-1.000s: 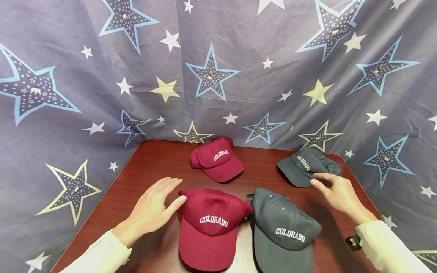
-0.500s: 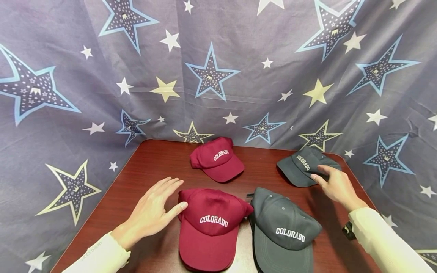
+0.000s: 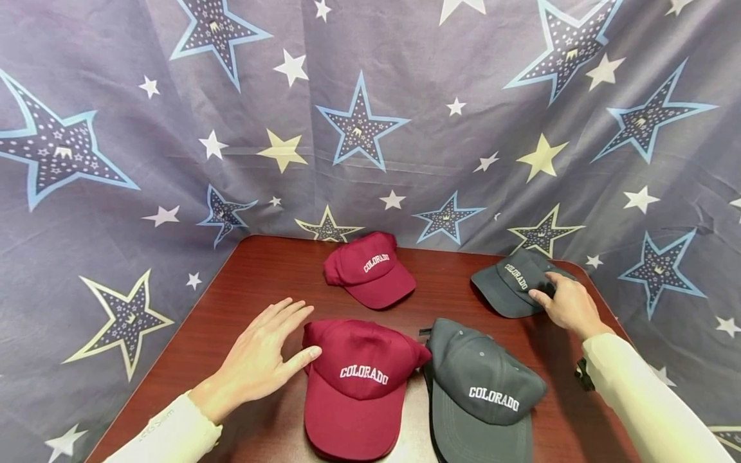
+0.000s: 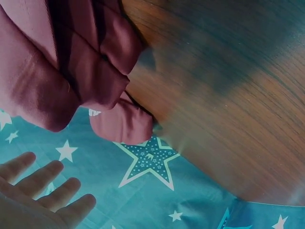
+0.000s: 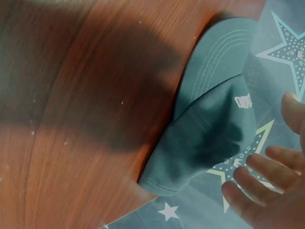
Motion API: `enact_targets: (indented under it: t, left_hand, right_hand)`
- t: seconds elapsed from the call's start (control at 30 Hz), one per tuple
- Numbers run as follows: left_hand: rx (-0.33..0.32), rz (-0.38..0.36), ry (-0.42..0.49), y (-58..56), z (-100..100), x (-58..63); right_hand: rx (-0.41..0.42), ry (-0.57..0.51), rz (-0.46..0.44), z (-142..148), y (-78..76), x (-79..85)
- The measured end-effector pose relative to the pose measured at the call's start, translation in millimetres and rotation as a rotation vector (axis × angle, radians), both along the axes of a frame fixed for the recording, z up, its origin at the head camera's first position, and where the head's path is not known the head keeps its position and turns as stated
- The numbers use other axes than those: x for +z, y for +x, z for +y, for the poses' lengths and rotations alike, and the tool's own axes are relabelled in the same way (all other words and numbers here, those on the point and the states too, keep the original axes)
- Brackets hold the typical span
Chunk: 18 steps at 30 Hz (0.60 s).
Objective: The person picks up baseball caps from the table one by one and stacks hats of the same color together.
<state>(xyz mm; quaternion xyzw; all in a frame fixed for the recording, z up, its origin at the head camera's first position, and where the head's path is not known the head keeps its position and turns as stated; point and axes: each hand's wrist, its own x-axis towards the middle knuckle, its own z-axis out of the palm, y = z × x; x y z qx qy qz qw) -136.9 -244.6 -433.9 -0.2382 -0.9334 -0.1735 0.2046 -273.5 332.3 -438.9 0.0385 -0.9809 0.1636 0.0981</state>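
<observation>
My left hand (image 3: 260, 350) hovers with straight, spread fingers at the left side of the front maroon baseball cap (image 3: 359, 370); its thumb tip overlaps the cap's edge in the head view. In the left wrist view its fingers (image 4: 47, 183) show below the maroon fabric, holding nothing. At the back right, my right hand (image 3: 570, 305) is over the near side of a dark grey cap (image 3: 506, 296), thumb and fingertips close to the crown. The right wrist view has that grey cap (image 5: 190, 138) lying on the table, with my loosely bent fingers (image 5: 271, 171) apart from it.
Another dark grey cap (image 3: 480, 379) lies at the front, right of the front maroon one. A second maroon cap (image 3: 370, 270) sits near the back edge of the brown wooden table (image 3: 272, 270). A star-printed curtain (image 3: 370, 180) hangs behind and along both sides.
My right hand has moved forward and slightly right, deeper over the back grey cap. The left hand has barely shifted; the caps stay in place.
</observation>
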Motion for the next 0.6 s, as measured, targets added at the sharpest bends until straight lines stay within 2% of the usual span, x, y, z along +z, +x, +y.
enact_targets:
  t: [0.4,0.6]
  left_hand:
    - [0.001,0.0,-0.002,-1.0,-1.2,-1.4]
    - [0.001,-0.001,-0.001,-1.4,-2.2,-2.5]
  right_hand:
    - [-0.042,0.037,-0.131,4.5,-15.4,-4.2]
    - [-0.044,0.021,-0.2,4.6,-19.9,-6.1]
